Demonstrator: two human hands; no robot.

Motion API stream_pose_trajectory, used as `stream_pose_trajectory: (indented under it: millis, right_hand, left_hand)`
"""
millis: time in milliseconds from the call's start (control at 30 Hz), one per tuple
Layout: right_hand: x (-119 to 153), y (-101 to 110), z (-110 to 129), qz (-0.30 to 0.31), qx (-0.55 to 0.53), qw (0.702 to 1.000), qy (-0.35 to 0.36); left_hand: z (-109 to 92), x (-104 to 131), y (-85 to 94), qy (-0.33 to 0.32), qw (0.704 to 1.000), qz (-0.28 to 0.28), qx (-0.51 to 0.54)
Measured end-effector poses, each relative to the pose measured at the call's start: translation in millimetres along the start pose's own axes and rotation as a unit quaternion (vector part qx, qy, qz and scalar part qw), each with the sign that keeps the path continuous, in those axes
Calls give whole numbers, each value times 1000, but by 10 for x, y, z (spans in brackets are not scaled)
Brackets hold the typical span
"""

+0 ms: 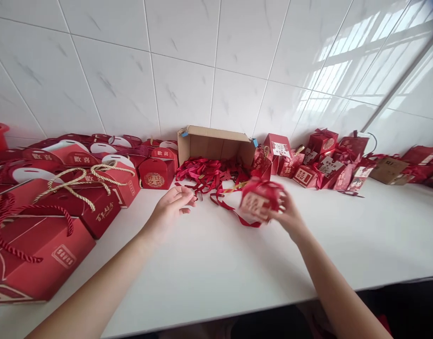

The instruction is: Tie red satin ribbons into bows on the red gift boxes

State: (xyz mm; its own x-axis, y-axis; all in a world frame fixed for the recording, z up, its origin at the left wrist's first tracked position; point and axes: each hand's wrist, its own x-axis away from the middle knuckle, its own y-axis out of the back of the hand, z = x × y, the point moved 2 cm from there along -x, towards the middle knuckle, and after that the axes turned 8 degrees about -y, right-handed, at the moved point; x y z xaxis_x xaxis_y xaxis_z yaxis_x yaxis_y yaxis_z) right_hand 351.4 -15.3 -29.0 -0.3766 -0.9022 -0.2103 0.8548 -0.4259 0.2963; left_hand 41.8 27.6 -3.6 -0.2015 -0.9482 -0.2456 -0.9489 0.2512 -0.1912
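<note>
My right hand [287, 214] grips a small red gift box [256, 203] with a pale double-happiness design and a red ribbon on top. The box is off to the hand's left, blurred by motion, over the white table. My left hand [172, 205] is over the table with its fingers loosely bent and apart, and no object shows in it. Just beyond it lies a tangled heap of red ribbons [209, 172], spilling from an open cardboard box [216, 134] laid on its side. A loose red ribbon [234, 208] trails across the table between my hands.
Many red handled gift boxes [107, 212] crowd the left side, some with gold or red rope handles. Beyond my right hand stands a cluster of small red boxes [322, 165]. A brown carton [388, 170] sits farther right. A tiled wall [181, 89] backs the table [209, 278].
</note>
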Motion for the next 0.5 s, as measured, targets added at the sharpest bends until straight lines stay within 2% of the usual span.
stream_pose_trajectory:
  millis: [33,67,100,133,200,267,367,433,500]
  right_hand:
    - [-32,163,-139,-100,21,994,-48]
    - [-34,288,-273,-152,47,984,-85]
    - [-11,375,-398,-167,73,976,-116]
    - [33,419,-510,-145,106,975,-132]
    - [171,411,-680,-50,218,967,-124]
    - [330,336,-772,37,359,930,-66]
    - [486,246,-808,82,488,869,-19]
    - [510,231,-802,86,517,851,-24]
    - [500,234,-795,89,525,846,-23]
  left_hand:
    - [-1,2,5,2,1000,6,-7]
    - [0,5,8,4,1000,10,-11]
    - [5,8,10,7,1000,12,-14]
    - [13,9,9,10,1000,11,-17]
    - [40,6,-5,17,999,10,-26]
    - [69,-10,-27,18,999,9,-40]
    - [57,-36,-30,-19,991,1,-134]
    - [-44,-9,31,-100,952,-11,-290]
    - [-211,102,160,-188,882,-36,-431]
